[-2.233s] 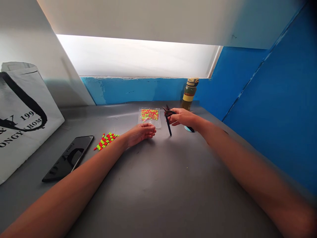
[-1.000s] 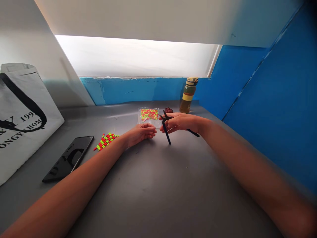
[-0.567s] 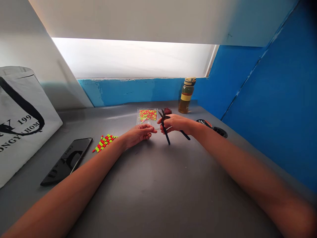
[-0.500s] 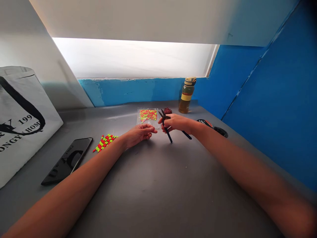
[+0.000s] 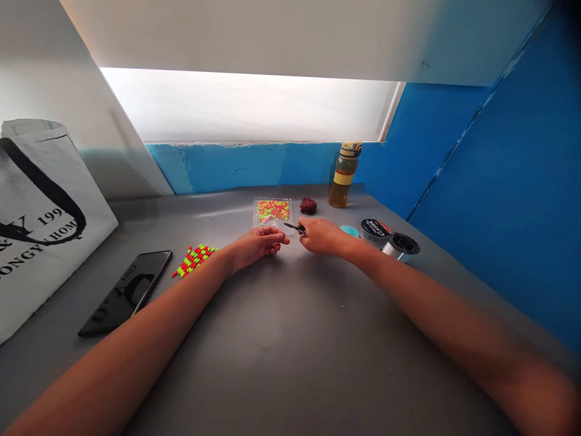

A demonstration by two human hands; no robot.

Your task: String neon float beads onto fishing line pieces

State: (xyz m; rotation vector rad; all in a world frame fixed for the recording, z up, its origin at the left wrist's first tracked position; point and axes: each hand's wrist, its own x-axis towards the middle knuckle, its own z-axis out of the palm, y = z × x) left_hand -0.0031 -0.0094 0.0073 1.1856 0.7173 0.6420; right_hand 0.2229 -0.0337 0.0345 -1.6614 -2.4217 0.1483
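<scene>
The right hand point(image 5: 321, 236) grips a pair of cutters point(image 5: 295, 227), with the dark tip poking out to the left, just beside the fingertips of the left hand; the handles are hidden in the fist. The left hand point(image 5: 262, 243) has its thumb and forefinger drawn together and its other fingers curled; whether it pinches a thread is too fine to tell.

The cutters look stiff, probably metal, fairly light and hard to damage; the handles, well behind the sharp end, are the sound place to hold. The patch of red and yellow-green beads point(image 5: 194, 260), left of the left wrist, should be light and floppy, the beads likely smooth and slippery; best lifted flat by two edges. The clear packet point(image 5: 275, 211) beyond the left hand is probably soft and apt to spill if squeezed.

The widest stretch of bench point(image 5: 290, 339) lies on the near side, between the forearms, and gives the hands most room. To the left, the phone point(image 5: 127, 293) lies near the forearm. To the right, the white spool point(image 5: 403, 245) and the round case point(image 5: 374, 230) stand close beyond the right forearm, limiting an outward swing.
</scene>
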